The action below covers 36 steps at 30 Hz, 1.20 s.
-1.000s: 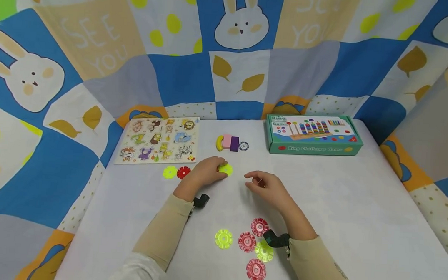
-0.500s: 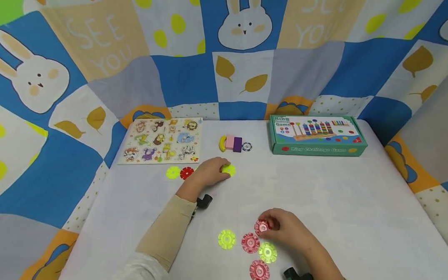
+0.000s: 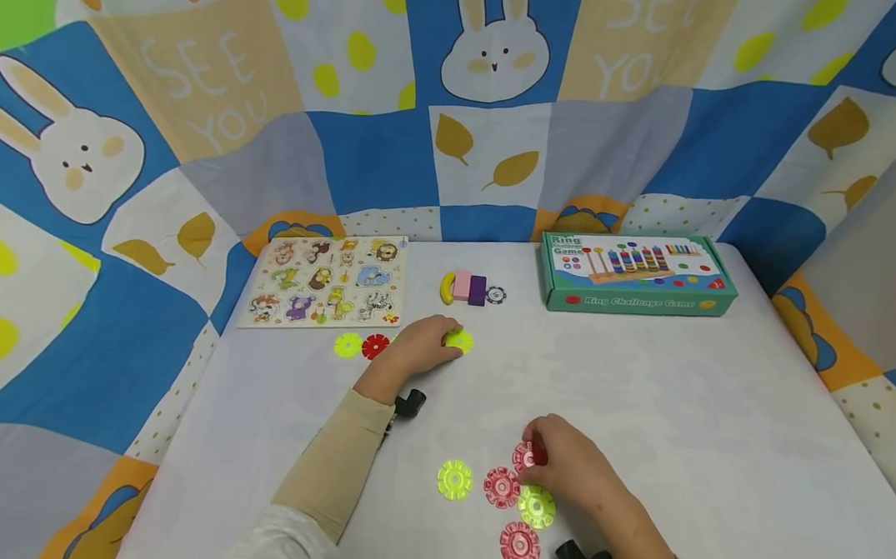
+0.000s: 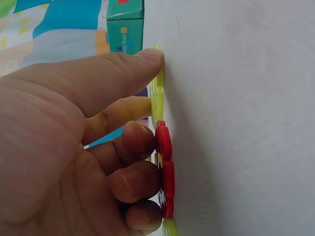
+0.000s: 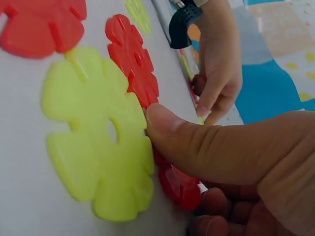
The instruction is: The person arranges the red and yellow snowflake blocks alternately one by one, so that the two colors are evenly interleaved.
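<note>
The step in hand seems to be picking up a disc with one hand while the other steadies a row. All places here are taken from the green box on the table. To its left and closer to the person, the left hand pinches the end yellow disc between thumb and index finger, its other fingers curled over a red piece of the row.

Much closer to the person than the box, the right hand has a narrow grip — thumb and fingers at the edge of a red disc. The next move calls for a clean lift of that disc, without dragging the near yellow disc just beside the thumb or shifting the row.

Counted, the loose group nearest the person has three red discs, the gripped one included, and two yellow. In the row, two yellow and one red show plainly from the head; the hand hides the middle — I cannot tell its full count. Left of the box stand one patterned chip, one purple block, one pink block and one yellow crescent; farther left lies one animal board.
</note>
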Motion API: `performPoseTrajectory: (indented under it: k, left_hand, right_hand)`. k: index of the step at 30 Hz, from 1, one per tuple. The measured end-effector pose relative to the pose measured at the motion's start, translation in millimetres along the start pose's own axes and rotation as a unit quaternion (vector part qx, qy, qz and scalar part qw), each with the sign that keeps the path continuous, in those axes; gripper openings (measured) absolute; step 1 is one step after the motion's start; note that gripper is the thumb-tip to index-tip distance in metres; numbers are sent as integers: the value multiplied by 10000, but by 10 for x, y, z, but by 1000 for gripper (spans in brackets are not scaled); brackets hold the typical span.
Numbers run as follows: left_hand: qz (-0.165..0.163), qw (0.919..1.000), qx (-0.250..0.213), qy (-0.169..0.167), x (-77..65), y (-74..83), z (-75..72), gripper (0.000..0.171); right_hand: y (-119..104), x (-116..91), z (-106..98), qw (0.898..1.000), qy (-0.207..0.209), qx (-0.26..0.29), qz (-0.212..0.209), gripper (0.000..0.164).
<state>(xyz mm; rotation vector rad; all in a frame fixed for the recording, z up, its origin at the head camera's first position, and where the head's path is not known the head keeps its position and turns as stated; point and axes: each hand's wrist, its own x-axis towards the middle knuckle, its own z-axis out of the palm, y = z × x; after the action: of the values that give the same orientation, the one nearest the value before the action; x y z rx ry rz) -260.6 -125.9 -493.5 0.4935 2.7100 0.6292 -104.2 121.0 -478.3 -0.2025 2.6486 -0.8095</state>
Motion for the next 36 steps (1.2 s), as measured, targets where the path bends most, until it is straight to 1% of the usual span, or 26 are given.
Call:
performPoseTrajectory:
  k: [4,10,12,16,19,21,23,26,30,36]
  left_hand:
    - [8,10000,3,-23,-3,1,1,53]
    - [14,10000,-2,-27,-17,3,2,53]
    - [0,10000,-8,-7,-19,-1,2,53]
    - [-45,10000,-8,28,-23,-7,0,53]
    - [-61,10000,-9,39,-19,-10,2,53]
    - [-64,10000,-16,48,-14,-12,2,53]
    - [-48,10000,-4,53,-8,-13,4,53]
    - [-54,10000,25,54,1,-8,5,53]
    - [-91,9999,40,53,13,-6,16,53]
    - [-5,10000,55,32,29,-8,20,52]
  right_hand:
    - [-9,-24,-16,9997,-22,226,24,39]
    - [-48,-84,-127,9976,-213,626,-225,26]
    - [-63,-79,-194,9960,-193,780,-389,27]
    - [-104,-5,-345,9900,-84,1223,-701,40]
    - [-145,100,-440,9843,62,1568,-808,49]
    - [-162,196,-479,9817,187,1688,-862,51]
    - [-180,303,-511,9813,301,1671,-912,51]
    - [-193,485,-524,9832,403,1511,-943,51]
    - [-198,729,-501,9865,440,1350,-812,53]
    - [-211,1058,-436,9909,501,1186,-396,55]
